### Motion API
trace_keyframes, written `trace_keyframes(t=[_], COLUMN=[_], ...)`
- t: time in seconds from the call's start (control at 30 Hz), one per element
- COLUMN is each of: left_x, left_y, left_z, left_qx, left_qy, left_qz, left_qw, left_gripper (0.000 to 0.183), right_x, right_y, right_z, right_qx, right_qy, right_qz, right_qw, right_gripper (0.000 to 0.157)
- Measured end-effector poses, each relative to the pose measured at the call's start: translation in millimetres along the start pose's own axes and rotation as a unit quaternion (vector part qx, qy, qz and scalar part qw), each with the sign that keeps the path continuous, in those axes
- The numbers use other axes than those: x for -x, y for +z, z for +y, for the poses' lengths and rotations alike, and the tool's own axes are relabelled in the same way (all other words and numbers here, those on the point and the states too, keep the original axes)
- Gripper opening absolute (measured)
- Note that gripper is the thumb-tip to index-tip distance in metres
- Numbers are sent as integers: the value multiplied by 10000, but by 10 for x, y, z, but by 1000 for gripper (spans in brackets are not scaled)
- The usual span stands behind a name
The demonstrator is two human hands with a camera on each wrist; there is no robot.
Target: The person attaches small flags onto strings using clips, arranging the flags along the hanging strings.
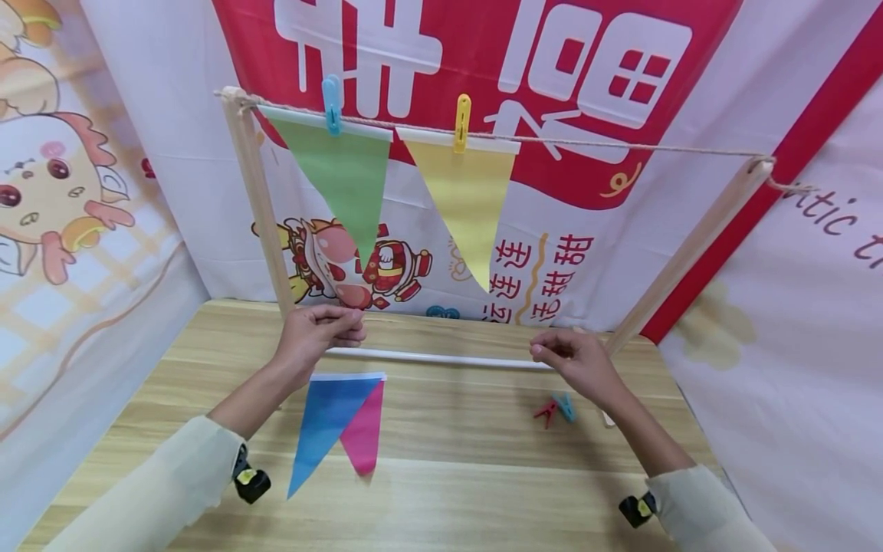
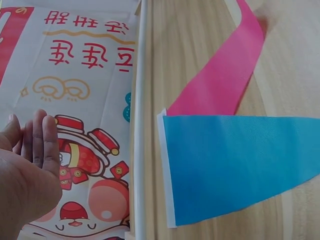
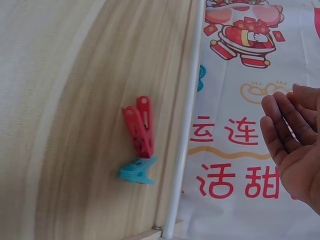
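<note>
My left hand (image 1: 320, 337) hovers above the wooden table near the left post, fingers loosely bent with nothing in them. Just below it in the head view lie a blue pennant (image 2: 235, 165) and a pink pennant (image 2: 220, 75), the blue one partly covering the pink. On the other side my right hand (image 1: 576, 360), also holding nothing, is raised near the right post. A red clothespin (image 3: 139, 127) and a light-blue clothespin (image 3: 137, 171) lie together on the table below it. A green pennant (image 1: 345, 165) and a yellow pennant (image 1: 465, 192) hang from the string, pinned by a blue clothespin (image 1: 332, 107) and a yellow clothespin (image 1: 462, 123).
The string (image 1: 621, 144) runs between a left wooden post (image 1: 255, 184) and a right wooden post (image 1: 690, 238). Low between the posts, a white rod (image 1: 441, 357) crosses the table (image 1: 483, 491). Printed cloth (image 1: 552, 192) hangs behind and at both sides.
</note>
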State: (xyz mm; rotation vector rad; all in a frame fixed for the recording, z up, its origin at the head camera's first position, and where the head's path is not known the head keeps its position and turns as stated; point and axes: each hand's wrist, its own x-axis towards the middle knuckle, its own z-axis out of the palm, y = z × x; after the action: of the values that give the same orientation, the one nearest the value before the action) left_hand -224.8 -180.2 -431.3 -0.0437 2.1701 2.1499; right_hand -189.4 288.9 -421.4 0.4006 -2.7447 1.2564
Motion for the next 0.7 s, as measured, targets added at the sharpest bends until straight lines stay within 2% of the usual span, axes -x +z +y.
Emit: trace_keyframes(t=[0.23,0.7], left_x=[31,15], left_y=[-37,-62], left_z=[-56,-173], left_qx=[-69,-89], left_qy=[-190,-179], left_qz=[-6,-140], left_qw=[9998,9997], left_gripper=[45,36], right_x=[79,197], right_y=[40,63], right_z=[132,315], right_qx=[4,-223], right_qy=[182,299], right_qz=[-61,-240], right_qw=[9998,9990], right_gripper=[20,22])
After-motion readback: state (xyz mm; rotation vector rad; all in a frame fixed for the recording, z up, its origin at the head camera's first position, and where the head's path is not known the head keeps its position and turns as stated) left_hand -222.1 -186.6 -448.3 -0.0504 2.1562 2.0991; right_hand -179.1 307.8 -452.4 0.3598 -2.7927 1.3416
